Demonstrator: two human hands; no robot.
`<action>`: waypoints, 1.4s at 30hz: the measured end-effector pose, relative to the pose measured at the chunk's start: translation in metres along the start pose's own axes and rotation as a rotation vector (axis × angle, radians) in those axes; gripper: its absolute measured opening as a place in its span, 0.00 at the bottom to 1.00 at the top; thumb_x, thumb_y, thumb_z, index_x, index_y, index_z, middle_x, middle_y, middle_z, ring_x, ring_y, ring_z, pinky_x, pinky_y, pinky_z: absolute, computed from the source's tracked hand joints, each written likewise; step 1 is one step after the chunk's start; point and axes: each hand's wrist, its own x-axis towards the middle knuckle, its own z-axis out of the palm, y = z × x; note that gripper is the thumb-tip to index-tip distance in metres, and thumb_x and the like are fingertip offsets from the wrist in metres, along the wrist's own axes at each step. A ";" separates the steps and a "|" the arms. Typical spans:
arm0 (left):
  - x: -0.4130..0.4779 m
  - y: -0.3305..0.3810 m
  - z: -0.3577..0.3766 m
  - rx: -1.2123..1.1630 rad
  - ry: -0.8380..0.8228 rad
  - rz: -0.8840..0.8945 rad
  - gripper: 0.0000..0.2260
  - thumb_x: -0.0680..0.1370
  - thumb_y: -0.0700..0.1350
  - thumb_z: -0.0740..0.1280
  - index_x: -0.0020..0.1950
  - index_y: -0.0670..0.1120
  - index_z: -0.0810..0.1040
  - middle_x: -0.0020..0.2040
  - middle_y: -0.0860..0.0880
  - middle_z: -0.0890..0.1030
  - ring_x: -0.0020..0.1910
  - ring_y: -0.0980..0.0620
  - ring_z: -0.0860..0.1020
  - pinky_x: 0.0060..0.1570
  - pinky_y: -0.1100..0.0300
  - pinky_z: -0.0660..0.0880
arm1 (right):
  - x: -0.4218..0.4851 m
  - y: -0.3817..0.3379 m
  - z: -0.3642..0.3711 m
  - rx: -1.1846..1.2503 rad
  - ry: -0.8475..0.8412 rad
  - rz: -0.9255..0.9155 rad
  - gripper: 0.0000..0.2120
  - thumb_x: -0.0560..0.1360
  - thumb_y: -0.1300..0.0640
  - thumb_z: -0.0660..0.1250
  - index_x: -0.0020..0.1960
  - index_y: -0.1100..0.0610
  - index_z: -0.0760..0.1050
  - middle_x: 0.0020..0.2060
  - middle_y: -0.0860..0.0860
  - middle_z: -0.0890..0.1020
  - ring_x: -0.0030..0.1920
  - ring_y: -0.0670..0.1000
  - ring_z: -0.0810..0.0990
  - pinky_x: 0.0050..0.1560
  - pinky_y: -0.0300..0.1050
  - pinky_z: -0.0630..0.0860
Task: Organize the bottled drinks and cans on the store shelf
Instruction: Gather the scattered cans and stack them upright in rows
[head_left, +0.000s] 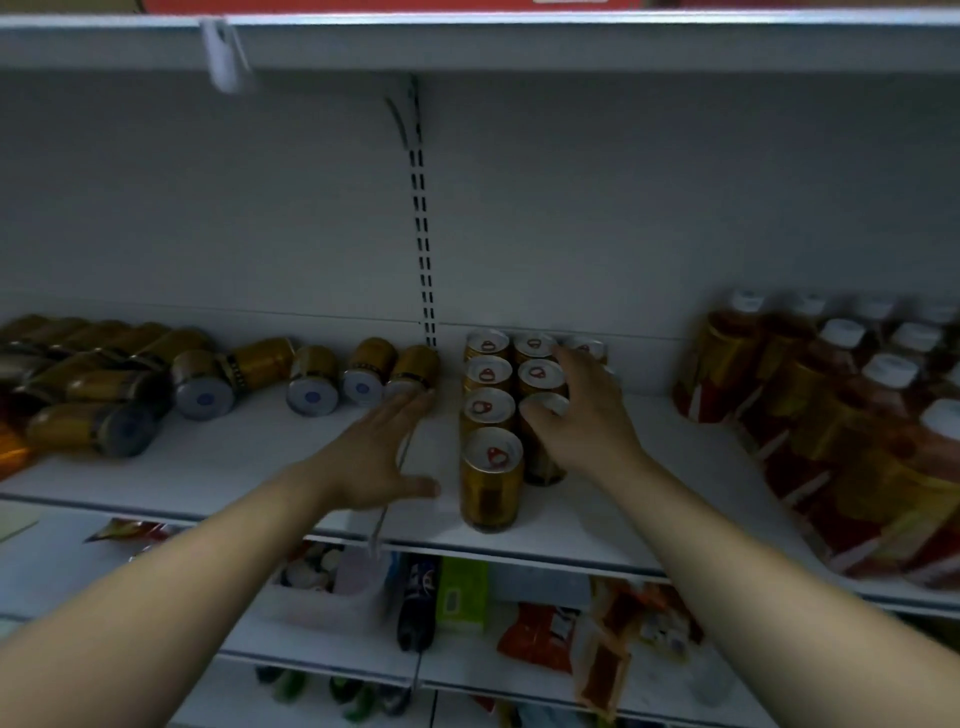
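Note:
Several gold cans (491, 470) stand upright in rows at the middle of the white shelf (234, 467). My right hand (576, 415) is over the right row, its fingers curled round the top of a can (545, 410) there. My left hand (382, 457) reaches forward with straight fingers, its fingertips touching a gold can lying on its side (413, 371). More gold cans lie tipped over (202, 382) along the left of the shelf.
Bottled drinks (852, 415) with white caps and red-gold labels fill the shelf's right end. A slotted upright (423, 234) runs down the back wall. The shelf below holds snack packets (540, 639) and a dark bottle (418, 603). Another shelf (519, 41) hangs overhead.

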 end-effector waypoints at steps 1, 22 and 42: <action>-0.002 -0.013 -0.008 0.007 0.018 -0.061 0.46 0.72 0.60 0.69 0.78 0.52 0.41 0.78 0.53 0.41 0.77 0.53 0.42 0.73 0.58 0.45 | 0.008 -0.014 0.000 -0.041 -0.054 -0.011 0.28 0.73 0.43 0.64 0.70 0.50 0.66 0.68 0.50 0.71 0.68 0.52 0.69 0.66 0.51 0.69; 0.040 -0.161 -0.050 -0.159 0.164 -0.331 0.28 0.73 0.61 0.66 0.65 0.46 0.66 0.64 0.42 0.65 0.62 0.37 0.69 0.56 0.52 0.69 | 0.062 -0.101 0.170 -0.445 -0.255 0.187 0.29 0.75 0.39 0.62 0.68 0.55 0.63 0.68 0.61 0.63 0.68 0.63 0.61 0.65 0.56 0.64; -0.012 0.014 -0.062 -1.105 0.467 -0.146 0.22 0.74 0.49 0.70 0.62 0.56 0.62 0.53 0.50 0.76 0.51 0.47 0.79 0.47 0.49 0.80 | -0.002 -0.075 0.000 0.450 0.300 0.202 0.36 0.67 0.57 0.77 0.68 0.48 0.62 0.48 0.38 0.73 0.45 0.37 0.75 0.40 0.26 0.70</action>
